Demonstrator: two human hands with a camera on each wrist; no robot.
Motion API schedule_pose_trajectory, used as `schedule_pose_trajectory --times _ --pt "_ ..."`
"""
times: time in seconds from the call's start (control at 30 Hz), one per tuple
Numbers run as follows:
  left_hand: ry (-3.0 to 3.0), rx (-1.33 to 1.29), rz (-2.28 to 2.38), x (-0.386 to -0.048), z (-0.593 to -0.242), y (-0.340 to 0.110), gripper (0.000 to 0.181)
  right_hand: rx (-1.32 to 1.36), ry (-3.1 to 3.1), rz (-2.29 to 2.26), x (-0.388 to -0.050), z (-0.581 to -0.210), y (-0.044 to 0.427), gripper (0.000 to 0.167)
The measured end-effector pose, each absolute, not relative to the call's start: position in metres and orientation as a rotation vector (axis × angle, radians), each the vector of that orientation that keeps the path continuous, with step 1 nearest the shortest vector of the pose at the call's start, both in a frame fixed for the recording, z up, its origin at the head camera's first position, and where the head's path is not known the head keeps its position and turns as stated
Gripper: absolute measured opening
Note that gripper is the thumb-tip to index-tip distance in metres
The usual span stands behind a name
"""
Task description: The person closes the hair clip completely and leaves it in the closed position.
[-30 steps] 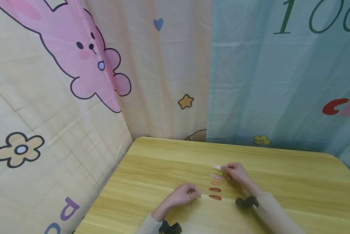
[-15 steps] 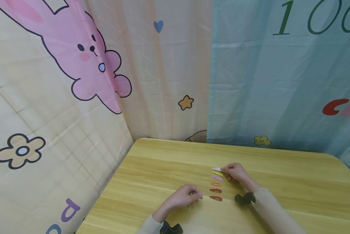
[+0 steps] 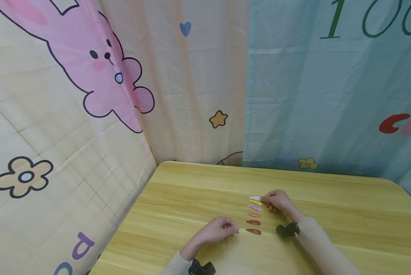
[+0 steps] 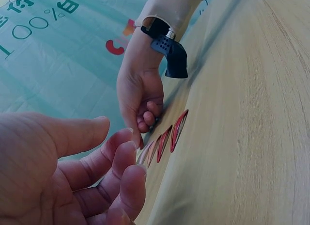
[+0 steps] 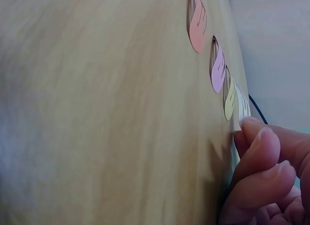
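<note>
My right hand [image 3: 277,201] pinches the end of a white hair clip [image 5: 243,104] between thumb and finger at the far end of a column of snap hair clips. Just nearer than it lies a yellow clip [image 3: 255,202], then a purple clip [image 5: 218,70] and an orange clip [image 5: 197,28]. Two red clips [image 3: 253,222] make up the near end of the column. Left of the nearest red one, my left hand [image 4: 92,171] hovers with loosely curled fingers. Its thumb and fingertips stand apart, and nothing shows between them in the left wrist view.
All the clips lie on a wood-grain table [image 3: 178,198]. Printed curtains [image 3: 198,84] hang behind the table and along its left side. Each wrist wears a dark camera mount [image 3: 287,230].
The white clip has shifted slightly nearer to the yellow clip, still pinched by my right hand. My left hand has edged a little to the right.
</note>
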State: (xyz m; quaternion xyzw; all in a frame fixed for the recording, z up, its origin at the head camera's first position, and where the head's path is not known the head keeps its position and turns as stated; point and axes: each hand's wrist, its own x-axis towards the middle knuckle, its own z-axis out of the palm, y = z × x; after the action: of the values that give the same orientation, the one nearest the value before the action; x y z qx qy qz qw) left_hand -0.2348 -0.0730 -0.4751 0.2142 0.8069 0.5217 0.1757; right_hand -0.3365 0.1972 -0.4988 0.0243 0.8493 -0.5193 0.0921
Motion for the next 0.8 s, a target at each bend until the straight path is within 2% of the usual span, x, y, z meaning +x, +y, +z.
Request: schedule_pose_trajectory --times 0.8 --pt "2.275 0.638 1.474 -0.2362 -0.4762 -0.0744 0.018 0.065 2.502 -1.568 -0.3331 -0.4989 0.1984 0.019"
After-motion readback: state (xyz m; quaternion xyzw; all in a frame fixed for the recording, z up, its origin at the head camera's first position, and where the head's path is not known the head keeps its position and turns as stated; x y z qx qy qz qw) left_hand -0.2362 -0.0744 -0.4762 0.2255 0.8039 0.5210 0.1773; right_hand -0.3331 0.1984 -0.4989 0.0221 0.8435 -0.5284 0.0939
